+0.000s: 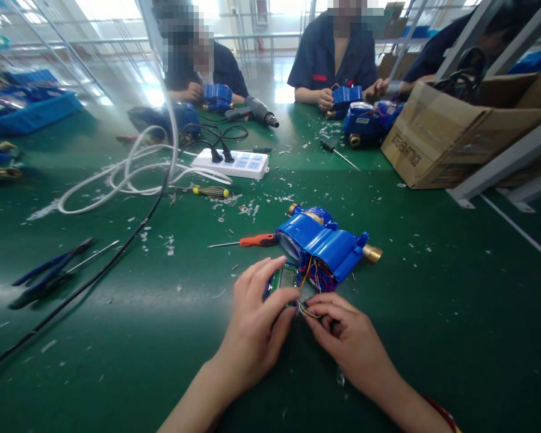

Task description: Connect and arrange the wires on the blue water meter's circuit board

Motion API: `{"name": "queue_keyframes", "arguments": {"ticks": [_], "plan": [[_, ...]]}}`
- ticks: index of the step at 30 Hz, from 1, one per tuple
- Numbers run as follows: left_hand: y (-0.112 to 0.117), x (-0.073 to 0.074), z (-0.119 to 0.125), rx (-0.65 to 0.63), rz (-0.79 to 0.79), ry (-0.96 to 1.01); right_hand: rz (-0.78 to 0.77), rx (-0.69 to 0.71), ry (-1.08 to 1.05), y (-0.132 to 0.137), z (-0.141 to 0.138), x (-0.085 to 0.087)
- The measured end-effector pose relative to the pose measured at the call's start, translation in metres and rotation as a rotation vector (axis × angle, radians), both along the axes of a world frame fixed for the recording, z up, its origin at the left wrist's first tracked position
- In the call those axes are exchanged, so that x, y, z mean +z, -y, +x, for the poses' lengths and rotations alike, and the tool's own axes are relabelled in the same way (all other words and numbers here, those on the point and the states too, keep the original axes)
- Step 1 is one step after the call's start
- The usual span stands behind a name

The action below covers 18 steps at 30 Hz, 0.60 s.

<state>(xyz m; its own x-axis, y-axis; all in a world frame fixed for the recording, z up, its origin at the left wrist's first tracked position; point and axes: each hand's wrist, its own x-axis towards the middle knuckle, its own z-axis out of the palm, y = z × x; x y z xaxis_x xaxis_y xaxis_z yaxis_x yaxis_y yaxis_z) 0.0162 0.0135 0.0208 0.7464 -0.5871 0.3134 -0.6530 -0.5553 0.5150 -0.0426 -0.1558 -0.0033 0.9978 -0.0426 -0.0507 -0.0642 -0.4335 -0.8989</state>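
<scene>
A blue water meter [322, 237] with a brass fitting [372, 253] lies on the green table, its open underside showing coloured wires [321, 278]. Those wires run to a green circuit board [283, 279] just in front of the meter. My left hand [261, 307] is closed around the board, fingers along its far side and thumb at its near edge. Thin wires [307, 310] at the board's near right corner are pinched between the fingertips of my right hand [342, 325]. Fingers hide part of the board and the wire ends.
An orange-handled screwdriver [257, 240] lies left of the meter. Farther off are a yellow screwdriver [210, 192], a white power strip [230, 162] and a heat gun [256, 112]. Pliers [53, 273] and a black cable [117, 255] lie left. A cardboard box [455, 141] stands right; co-workers sit opposite.
</scene>
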Motion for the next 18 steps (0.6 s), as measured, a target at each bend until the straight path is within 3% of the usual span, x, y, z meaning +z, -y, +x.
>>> {"name": "queue_keyframes", "arguments": {"ticks": [4,7,18], "plan": [[0.003,-0.004,-0.009,-0.045,0.107,0.046,0.127,0.025,-0.050,0.004,-0.001,0.003],[0.006,-0.007,-0.007,-0.038,0.103,0.026,0.150,0.032,-0.046,0.006,0.000,0.005],[0.015,-0.010,-0.002,-0.042,0.066,0.093,-0.045,-0.003,0.062,0.010,-0.002,0.011]]}}
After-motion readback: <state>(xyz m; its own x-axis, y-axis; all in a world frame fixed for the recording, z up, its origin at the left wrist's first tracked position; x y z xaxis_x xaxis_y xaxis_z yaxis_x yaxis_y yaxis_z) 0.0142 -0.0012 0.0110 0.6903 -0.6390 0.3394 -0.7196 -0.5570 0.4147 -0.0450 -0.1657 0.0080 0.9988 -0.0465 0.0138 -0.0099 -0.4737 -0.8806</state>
